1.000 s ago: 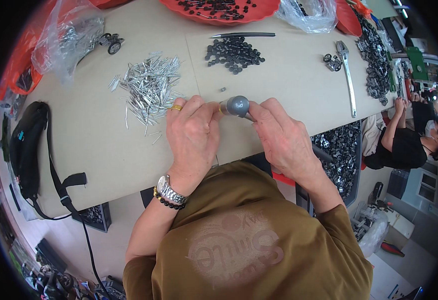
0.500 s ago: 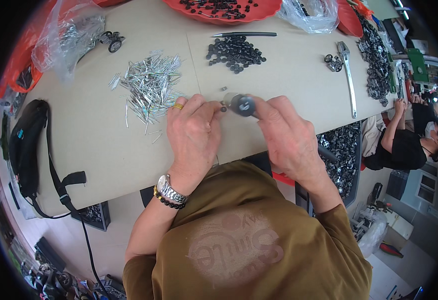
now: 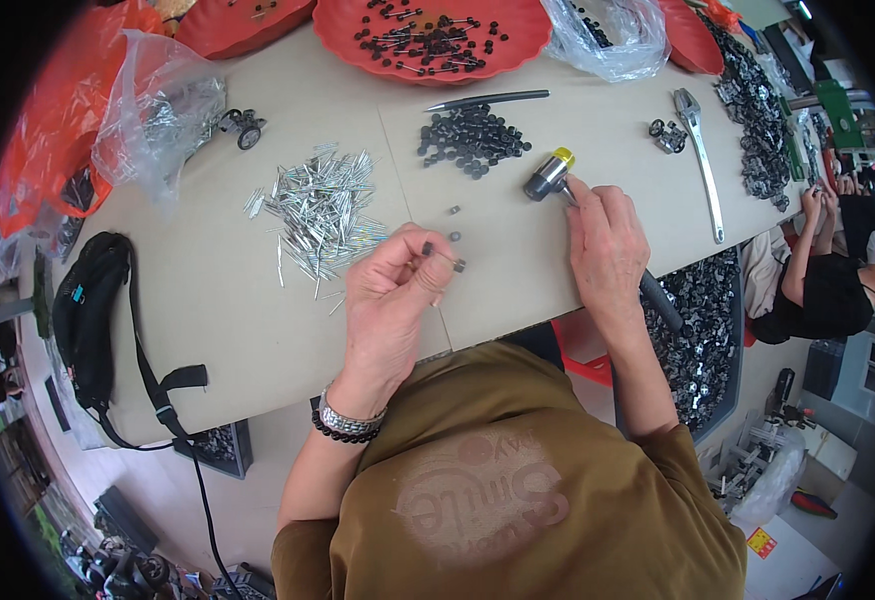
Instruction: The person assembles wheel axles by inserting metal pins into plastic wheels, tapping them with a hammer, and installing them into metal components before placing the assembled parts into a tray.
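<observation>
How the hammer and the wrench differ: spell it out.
The hammer is held in the right hand; the wrench lies on the table, untouched.
The hammer's head has a yellow end and a dark end; the wrench is silvery throughout.
The hammer's handle is dark toward its end; the wrench's is bright metal.
Both are long-handled hand tools.

Before you there is a pale table [image 3: 518, 245]. At your left, a black pouch [image 3: 98, 315] lies on it, and also a loose heap of silver pins [image 3: 325, 215]. Near the middle you have a pile of small black caps [image 3: 473, 138], with a dark pointed tool [image 3: 490, 99] just beyond. Farther stands a red tray [image 3: 516, 62]. At your right lies an adjustable wrench [image 3: 704, 172], beside a small metal part [image 3: 669, 136].
</observation>
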A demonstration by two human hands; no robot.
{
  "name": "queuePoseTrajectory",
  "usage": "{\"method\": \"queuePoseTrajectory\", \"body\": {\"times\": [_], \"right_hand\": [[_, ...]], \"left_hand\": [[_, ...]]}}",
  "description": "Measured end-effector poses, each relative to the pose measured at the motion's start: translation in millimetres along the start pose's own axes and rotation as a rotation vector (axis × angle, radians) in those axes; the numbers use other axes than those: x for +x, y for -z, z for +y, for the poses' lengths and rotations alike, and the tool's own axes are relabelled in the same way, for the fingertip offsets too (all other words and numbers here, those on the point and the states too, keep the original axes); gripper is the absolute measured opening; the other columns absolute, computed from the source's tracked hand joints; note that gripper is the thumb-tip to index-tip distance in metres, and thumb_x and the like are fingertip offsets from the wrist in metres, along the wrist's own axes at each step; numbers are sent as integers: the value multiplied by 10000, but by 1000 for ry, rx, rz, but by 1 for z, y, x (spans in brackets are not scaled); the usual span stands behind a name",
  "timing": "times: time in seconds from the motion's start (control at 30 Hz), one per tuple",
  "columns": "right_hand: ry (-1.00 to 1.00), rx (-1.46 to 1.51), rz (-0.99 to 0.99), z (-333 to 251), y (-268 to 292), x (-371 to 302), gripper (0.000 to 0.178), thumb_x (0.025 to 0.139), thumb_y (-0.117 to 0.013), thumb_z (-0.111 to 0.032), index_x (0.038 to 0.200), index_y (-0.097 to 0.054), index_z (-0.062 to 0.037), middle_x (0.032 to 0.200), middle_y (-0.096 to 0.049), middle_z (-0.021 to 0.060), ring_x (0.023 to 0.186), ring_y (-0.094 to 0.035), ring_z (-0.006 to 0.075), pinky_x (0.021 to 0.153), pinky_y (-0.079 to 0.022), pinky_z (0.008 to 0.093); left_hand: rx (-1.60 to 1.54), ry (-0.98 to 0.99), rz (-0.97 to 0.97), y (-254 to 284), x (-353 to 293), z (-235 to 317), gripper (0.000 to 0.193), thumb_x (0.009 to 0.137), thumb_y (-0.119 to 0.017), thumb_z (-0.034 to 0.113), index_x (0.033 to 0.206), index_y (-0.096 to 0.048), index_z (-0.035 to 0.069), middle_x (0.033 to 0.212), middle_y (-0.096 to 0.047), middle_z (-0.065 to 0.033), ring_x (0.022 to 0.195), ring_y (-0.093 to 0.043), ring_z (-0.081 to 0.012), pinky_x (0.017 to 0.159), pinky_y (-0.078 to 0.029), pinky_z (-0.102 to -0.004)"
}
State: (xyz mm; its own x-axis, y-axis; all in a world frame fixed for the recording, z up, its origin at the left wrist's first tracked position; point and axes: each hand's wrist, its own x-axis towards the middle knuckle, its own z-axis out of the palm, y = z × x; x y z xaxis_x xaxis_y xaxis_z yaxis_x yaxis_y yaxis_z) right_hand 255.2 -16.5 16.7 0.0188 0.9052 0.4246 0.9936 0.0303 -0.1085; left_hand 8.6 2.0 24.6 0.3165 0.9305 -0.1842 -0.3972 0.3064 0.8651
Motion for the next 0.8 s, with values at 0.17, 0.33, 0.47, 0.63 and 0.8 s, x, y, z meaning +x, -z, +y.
{"method": "queuePoseTrajectory", "body": {"times": [0.17,0.33,0.47,0.63,0.8], "right_hand": [[-11,0,1,0,1,1,396,818,-760,-78,1208,-693,-92,967,-587,45,885,-585,240,775,-420,379],[17,143,103,-14,14,6,388,787,-755,-48,1169,-705,-92,1041,-631,63,941,-574,269,819,-416,401],[117,336,128,-26,21,7,384,738,-776,-42,1116,-722,-88,1043,-639,63,935,-577,283,842,-416,406],[206,573,77,-49,29,5,351,740,-802,-80,1083,-727,-89,1012,-640,66,935,-589,285,841,-429,418],[177,949,-106,-62,30,13,491,736,-840,-150,1199,-710,-50,1072,-611,102,997,-579,297,876,-467,411]], "left_hand": [[-182,55,-95,-3,1,-5,134,985,-716,167,948,-644,61,876,-540,27,738,-499,-95,638,-381,-249],[-235,96,-114,-3,2,-7,137,986,-712,172,940,-630,72,864,-529,24,738,-503,-105,638,-384,-252],[-240,110,-115,-4,1,-7,135,987,-709,164,937,-624,73,857,-522,22,736,-502,-108,638,-389,-254],[-240,112,-126,-4,0,-9,125,986,-712,159,952,-633,68,872,-541,24,749,-513,-104,645,-401,-253],[-212,126,-125,-5,-4,-10,148,995,-714,190,1003,-673,47,862,-593,36,722,-509,-67,652,-404,-233]]}}
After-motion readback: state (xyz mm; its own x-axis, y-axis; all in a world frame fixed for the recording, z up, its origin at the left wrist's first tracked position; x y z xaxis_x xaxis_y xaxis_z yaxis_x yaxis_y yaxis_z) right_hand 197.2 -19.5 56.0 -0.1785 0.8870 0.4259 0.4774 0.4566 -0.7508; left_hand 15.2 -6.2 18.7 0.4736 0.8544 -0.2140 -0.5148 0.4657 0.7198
